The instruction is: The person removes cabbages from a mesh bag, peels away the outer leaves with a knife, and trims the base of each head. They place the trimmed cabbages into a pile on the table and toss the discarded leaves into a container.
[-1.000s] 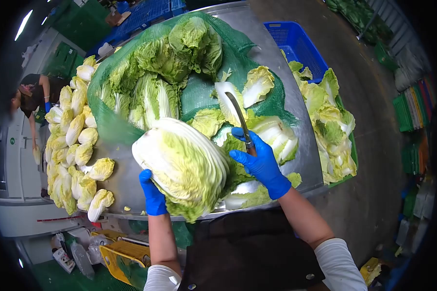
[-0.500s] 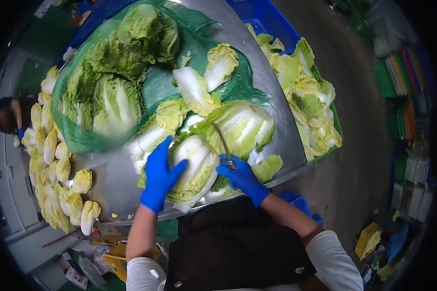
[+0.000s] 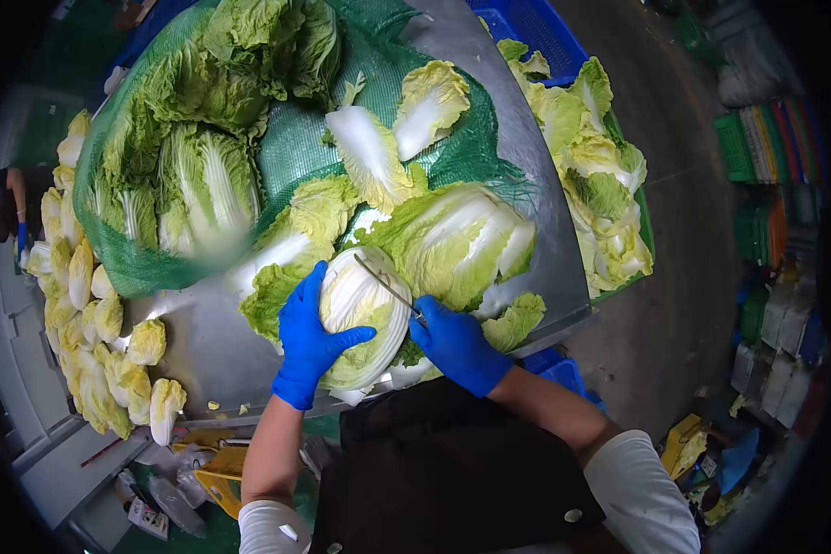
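A napa cabbage [image 3: 367, 309] lies on the metal table before me, its pale base turned up. My left hand [image 3: 307, 343], in a blue glove, grips it from the left with the thumb across its near side. In my gloved right hand [image 3: 462, 343] is a knife [image 3: 388, 285] with a thin curved blade. The blade lies over the cabbage's upper right, its tip close to the base. Large loose outer leaves [image 3: 466, 242] spread just beyond, and another loose leaf [image 3: 282, 263] lies beyond my left hand.
A green mesh sack [image 3: 143, 272] with several whole cabbages [image 3: 208, 185] covers the far left. Trimmed cabbages [image 3: 148, 342] are piled along the left edge. Right of the table [image 3: 554, 268] stands a crate of leaves [image 3: 596, 185], near a blue crate [image 3: 549, 42]. Another person's arm [image 3: 17, 198] shows far left.
The knife blade has swung from upright beside the cabbage to lying across its upper right. The cabbage has tipped, showing more of its base, and my left thumb has moved lower.
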`<state>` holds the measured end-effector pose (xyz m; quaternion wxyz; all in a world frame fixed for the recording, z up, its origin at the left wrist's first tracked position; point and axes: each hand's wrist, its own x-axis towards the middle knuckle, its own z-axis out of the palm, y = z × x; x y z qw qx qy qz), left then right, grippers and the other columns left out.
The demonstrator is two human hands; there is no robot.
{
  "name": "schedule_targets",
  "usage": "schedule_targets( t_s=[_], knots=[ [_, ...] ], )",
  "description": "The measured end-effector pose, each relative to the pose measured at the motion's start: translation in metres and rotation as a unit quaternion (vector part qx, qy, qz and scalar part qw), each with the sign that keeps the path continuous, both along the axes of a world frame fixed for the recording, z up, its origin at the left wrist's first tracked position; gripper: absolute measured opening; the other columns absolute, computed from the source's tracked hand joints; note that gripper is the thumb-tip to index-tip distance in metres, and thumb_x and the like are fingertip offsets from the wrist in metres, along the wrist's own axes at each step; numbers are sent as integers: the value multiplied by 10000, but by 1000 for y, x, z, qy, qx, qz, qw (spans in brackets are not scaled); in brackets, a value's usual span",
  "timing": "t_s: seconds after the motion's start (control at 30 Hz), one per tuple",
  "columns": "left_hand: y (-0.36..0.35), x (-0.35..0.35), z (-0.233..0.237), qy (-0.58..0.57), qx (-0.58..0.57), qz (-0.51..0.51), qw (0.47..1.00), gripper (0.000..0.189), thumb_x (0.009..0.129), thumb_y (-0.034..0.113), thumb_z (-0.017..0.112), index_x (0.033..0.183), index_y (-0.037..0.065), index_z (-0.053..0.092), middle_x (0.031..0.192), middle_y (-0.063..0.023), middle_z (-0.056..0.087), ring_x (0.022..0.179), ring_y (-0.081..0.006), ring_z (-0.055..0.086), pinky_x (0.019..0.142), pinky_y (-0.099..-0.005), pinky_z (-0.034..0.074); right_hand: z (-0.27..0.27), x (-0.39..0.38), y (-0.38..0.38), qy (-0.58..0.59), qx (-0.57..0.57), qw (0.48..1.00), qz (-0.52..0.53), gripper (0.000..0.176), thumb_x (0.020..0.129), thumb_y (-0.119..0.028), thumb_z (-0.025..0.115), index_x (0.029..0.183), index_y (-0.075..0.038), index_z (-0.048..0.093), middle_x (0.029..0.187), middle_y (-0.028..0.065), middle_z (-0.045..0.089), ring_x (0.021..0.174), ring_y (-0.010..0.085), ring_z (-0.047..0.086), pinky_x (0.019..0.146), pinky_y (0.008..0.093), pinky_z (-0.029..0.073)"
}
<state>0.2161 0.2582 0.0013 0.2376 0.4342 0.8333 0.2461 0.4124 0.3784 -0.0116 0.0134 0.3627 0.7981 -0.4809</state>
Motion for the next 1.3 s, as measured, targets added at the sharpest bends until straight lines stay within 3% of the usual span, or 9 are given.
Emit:
schedule_targets(
  t_s=[0.37, 0.57, 0.7, 0.83, 0.97, 1.1, 1.17, 1.2, 1.3],
  knots=[
    [11, -15, -12, -41, -18, 29, 999, 1121, 474, 585, 846, 1373, 60, 430, 1197, -188, 560, 1082, -354, 553, 922, -445, 432, -26, -31, 26, -138, 8, 987, 80, 215, 876, -196, 522, 979, -11, 487, 789, 241, 632, 770, 427, 627, 698, 525, 489],
    [1, -21, -20, -113, 48, 49, 991, 1089, 480, 522, 874, 1371, 71, 440, 1179, -162, 571, 1077, -328, 568, 932, -403, 452, -71, -42, 27, -74, 57, 993, 72, 183, 867, -134, 481, 997, -7, 510, 838, 260, 637, 822, 435, 623, 739, 519, 486],
    [-12, -19, -19, -155, 103, 48, 981, 1095, 473, 473, 899, 1383, 80, 433, 1205, -142, 568, 1110, -288, 563, 957, -383, 443, -60, -43, 33, -95, -25, 994, 48, 243, 878, -223, 525, 957, 6, 549, 886, 264, 639, 855, 428, 620, 744, 502, 483],
    [-24, -3, -6, -165, 181, 37, 969, 1123, 462, 430, 917, 1384, 30, 417, 1269, -140, 536, 1180, -274, 522, 1011, -389, 404, -32, -34, 23, 83, -147, 985, -37, 250, 863, -192, 564, 1042, -17, 569, 853, 237, 639, 817, 392, 642, 695, 451, 486],
    [-14, 21, 30, -211, 301, 66, 927, 1260, 457, 408, 928, 1449, 2, 266, 1424, -153, 375, 1262, -274, 437, 1070, -400, 348, 48, -28, 41, 184, -123, 973, -56, 285, 842, -144, 584, 1103, -29, 570, 851, 200, 652, 772, 306, 664, 694, 364, 504],
    [6, 39, 51, -436, 381, 101, 809, 1072, 653, 374, 829, 1462, 9, 227, 1435, -143, 351, 1295, -267, 395, 1099, -392, 307, 66, -23, 47, 265, -68, 961, -36, 351, 834, -142, 602, 1166, -36, 559, 857, 171, 667, 768, 267, 669, 708, 338, 513],
    [10, 45, 35, -343, 295, 175, 874, 825, 754, 324, 681, 1426, 9, 321, 1364, -136, 435, 1276, -249, 419, 1087, -360, 313, 31, -24, 48, 240, -12, 970, -38, 356, 831, -132, 610, 1169, -33, 555, 846, 164, 669, 767, 235, 670, 713, 333, 515],
    [10, 44, 24, -356, 309, 184, 862, 787, 759, 319, 670, 1407, 7, 351, 1344, -135, 455, 1260, -246, 435, 1078, -359, 325, 24, -20, 51, 207, -34, 976, -65, 404, 827, -183, 673, 1172, -12, 551, 892, 153, 668, 833, 184, 655, 748, 327, 514],
    [9, 33, 27, -429, 333, 186, 818, 716, 767, 301, 646, 1370, 4, 400, 1298, -133, 499, 1211, -241, 483, 1053, -356, 358, 25, -23, 60, 361, -147, 904, -174, 448, 818, -210, 725, 1176, -4, 551, 960, 140, 658, 898, 143, 626, 767, 311, 508]
  ],
)
